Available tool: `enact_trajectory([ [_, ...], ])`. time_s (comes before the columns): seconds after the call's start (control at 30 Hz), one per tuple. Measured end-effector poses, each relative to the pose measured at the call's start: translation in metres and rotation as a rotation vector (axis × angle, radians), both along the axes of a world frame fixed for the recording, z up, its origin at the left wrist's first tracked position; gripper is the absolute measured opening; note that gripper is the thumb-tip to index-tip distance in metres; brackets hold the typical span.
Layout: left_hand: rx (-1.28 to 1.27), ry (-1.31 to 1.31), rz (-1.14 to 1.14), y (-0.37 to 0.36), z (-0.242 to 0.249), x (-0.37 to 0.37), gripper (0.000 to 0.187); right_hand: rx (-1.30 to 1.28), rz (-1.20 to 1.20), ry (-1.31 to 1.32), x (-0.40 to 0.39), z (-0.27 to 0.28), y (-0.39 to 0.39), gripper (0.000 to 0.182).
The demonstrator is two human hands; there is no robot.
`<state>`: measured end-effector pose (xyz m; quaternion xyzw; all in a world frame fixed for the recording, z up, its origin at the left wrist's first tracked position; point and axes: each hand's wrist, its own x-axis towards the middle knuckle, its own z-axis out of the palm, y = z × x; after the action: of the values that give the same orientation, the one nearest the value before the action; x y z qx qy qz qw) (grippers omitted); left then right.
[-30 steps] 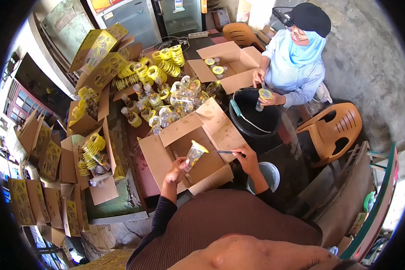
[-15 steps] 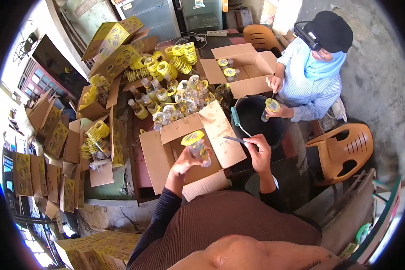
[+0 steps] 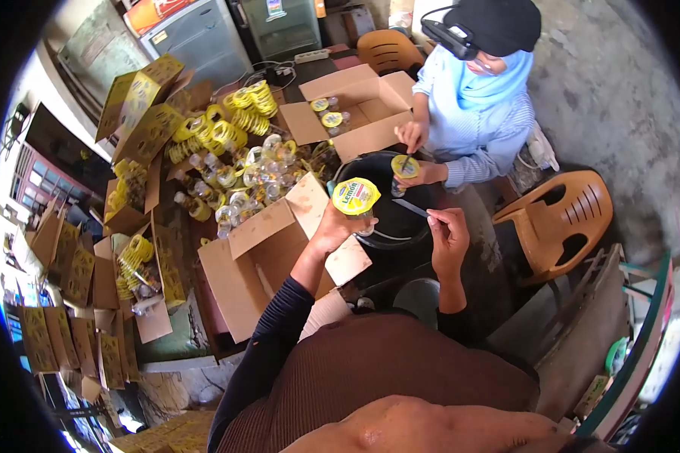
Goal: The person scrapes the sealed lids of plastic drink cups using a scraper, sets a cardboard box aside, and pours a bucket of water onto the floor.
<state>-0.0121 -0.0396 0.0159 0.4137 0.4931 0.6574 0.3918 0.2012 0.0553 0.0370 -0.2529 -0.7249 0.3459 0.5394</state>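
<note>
The left hand (image 3: 336, 229) encircles a lidded cup (image 3: 356, 196), probably light, easily dented, best held around its side, while rightward the right hand (image 3: 450, 229) pinches a thin blade-like tool (image 3: 411, 208).

Yellow-lidded cup (image 3: 356, 197) in left fingers (image 3: 347, 226), thin tool (image 3: 411, 207), perhaps a knife, in right fingers (image 3: 441, 217), black bucket (image 3: 402, 229) nearby.

I see the left grip (image 3: 332, 229) has brought the lemon cup (image 3: 356, 196) from left of the black bucket (image 3: 394, 225) to its near-left rim, lid now facing the person; the right grip's (image 3: 449, 230) knife (image 3: 410, 207) has moved above the bucket.
</note>
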Motion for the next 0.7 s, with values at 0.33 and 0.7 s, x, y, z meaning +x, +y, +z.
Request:
enact_trajectory([
  [0.33, 0.037, 0.037, -0.012, 0.036, -0.029, 0.031, 0.055, 0.094, -0.066, -0.054, 0.014, 0.0, 0.005, 0.012],
  [0.7, 0.015, 0.559, 0.13, 0.03, -0.028, 0.038, 0.053, 0.27, -0.061, -0.229, -0.006, -0.006, 0.001, 0.017],
])
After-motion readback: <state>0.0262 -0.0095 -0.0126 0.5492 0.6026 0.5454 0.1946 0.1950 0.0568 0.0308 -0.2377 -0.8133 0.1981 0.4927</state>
